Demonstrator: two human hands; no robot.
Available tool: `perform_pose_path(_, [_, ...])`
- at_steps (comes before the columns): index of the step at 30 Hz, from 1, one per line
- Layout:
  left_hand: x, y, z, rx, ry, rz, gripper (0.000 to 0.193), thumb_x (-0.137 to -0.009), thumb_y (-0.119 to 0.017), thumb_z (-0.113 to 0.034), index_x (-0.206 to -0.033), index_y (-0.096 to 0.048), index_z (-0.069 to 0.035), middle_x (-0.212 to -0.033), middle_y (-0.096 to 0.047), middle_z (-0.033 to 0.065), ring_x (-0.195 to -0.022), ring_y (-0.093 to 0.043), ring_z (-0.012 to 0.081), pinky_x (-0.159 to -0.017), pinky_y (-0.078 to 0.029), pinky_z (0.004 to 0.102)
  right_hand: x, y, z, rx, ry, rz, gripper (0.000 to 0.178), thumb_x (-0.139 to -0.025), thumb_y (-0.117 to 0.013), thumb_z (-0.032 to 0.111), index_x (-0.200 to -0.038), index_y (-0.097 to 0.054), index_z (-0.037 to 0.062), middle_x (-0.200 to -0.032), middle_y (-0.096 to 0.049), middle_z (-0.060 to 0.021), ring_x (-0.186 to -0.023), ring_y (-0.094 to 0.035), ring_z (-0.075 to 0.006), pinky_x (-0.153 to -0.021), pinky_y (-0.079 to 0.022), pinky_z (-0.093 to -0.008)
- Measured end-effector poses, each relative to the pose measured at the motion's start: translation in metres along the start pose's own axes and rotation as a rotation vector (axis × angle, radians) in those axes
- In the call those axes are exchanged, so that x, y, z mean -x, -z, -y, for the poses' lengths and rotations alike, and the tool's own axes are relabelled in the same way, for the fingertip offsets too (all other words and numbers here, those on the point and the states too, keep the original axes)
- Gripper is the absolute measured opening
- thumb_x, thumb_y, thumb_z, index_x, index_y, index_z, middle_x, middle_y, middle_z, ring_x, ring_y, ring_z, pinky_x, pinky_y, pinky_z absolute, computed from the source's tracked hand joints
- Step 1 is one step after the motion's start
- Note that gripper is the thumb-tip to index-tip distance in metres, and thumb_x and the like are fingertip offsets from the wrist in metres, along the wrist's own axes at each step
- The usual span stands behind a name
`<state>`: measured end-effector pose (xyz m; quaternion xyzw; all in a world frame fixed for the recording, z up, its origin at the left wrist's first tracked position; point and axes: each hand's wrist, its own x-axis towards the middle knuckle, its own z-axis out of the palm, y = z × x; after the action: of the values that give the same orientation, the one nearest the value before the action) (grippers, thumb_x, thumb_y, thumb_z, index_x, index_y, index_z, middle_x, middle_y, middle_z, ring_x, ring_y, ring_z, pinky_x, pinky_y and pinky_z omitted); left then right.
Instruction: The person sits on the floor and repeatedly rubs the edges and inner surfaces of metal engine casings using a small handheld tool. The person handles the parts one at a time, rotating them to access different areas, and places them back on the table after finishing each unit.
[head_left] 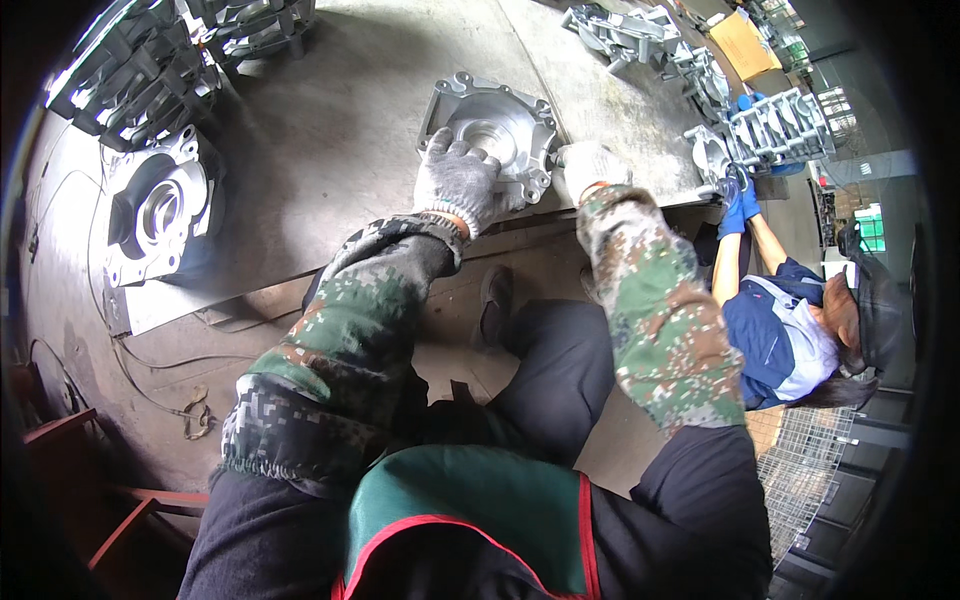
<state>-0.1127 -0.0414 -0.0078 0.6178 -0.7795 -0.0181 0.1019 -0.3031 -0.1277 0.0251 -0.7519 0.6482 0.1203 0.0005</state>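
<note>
"What's closest to you?"

"My green apron (470, 485), then two gloved hands at the counter (330, 120). My left hand (455, 185) lies over the near left rim of a metal casting (500, 115), fingers reaching towards its bowl, likely to steady it. How firmly they grip, I can't tell."

"And the other one?"

"My right hand (594, 168) is curled narrow just beside the casting's right side. I can't tell whether anything is inside it."

"Why is the casting there?"

"It sits bowl up near the counter's edge, probably so both hands reach it easily."

"What's farther out?"

"Left, a single casting (160, 215) shows its bore; beyond it, stacked castings (145, 80), perhaps piled to save room. Right, a co-worker (775, 330) in blue gloves (735, 208) reaches to a row of castings (780, 130). A cardboard box (745, 45) is farther still."
</note>
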Motion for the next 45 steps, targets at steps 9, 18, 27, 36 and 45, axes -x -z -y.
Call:
perform_pose_path(9, [-0.004, -0.008, 0.005, 0.029, -0.046, -0.046, 0.047, -0.081, -0.065, -0.055, -0.104, -0.069, -0.015, -0.11, -0.068, 0.0059, -0.113, -0.058, 0.0245, -0.111, -0.029, 0.0446, -0.016, 0.004, -0.063, -0.74, 0.313, 0.495, 0.036, -0.08, -0.065, -0.001, -0.115, -0.068, 0.0031, -0.098, -0.071, -0.0052, -0.09, -0.064, -0.013, -0.081, -0.05, -0.0256])
perform_pose_path(18, [-0.004, -0.002, 0.014, 0.057, -0.14, -0.101, 0.04, -0.077, -0.069, -0.05, -0.093, -0.07, -0.013, -0.098, -0.069, 0.0065, -0.105, -0.061, 0.0258, -0.105, -0.034, 0.0433, 0.008, -0.03, -0.049, 0.012, 0.325, -0.492, 0.025, -0.091, -0.057, 0.03, -0.112, -0.07, 0.0257, -0.099, -0.07, -0.002, -0.088, -0.066, -0.0224, -0.08, -0.051, -0.0381])
perform_pose_path(27, [-0.007, -0.003, 0.008, 0.035, -0.174, -0.104, 0.052, -0.077, -0.064, -0.061, -0.092, -0.07, -0.011, -0.096, -0.07, 0.0071, -0.103, -0.062, 0.0277, -0.103, -0.036, 0.0448, 0.0, -0.05, -0.044, 0.146, 0.253, -0.701, 0.019, -0.085, -0.055, 0.019, -0.098, -0.069, 0.017, -0.09, -0.07, -0.0048, -0.087, -0.068, -0.0233, -0.075, -0.052, -0.0408])
perform_pose_path(36, [-0.005, -0.013, 0.013, -0.015, -0.135, -0.115, 0.049, -0.076, -0.066, -0.058, -0.096, -0.07, -0.013, -0.101, -0.07, 0.0061, -0.108, -0.061, 0.0256, -0.107, -0.033, 0.0443, 0.022, -0.079, -0.043, -0.62, 0.203, -0.118, 0.029, -0.087, -0.061, 0.017, -0.114, -0.069, 0.0143, -0.1, -0.072, -0.0099, -0.09, -0.068, -0.0237, -0.08, -0.053, -0.0379])
perform_pose_path(45, [0.002, -0.005, 0.019, -0.014, -0.115, -0.092, 0.045, -0.078, -0.066, -0.056, -0.093, -0.07, -0.014, -0.098, -0.07, 0.0073, -0.105, -0.061, 0.0261, -0.106, -0.034, 0.0439, 0.038, 0.002, -0.054, -1.21, 0.215, 0.367, 0.034, -0.085, -0.068, 0.01, -0.118, -0.067, 0.0072, -0.09, -0.07, -0.004, -0.08, -0.062, -0.0083, -0.071, -0.05, -0.0242])
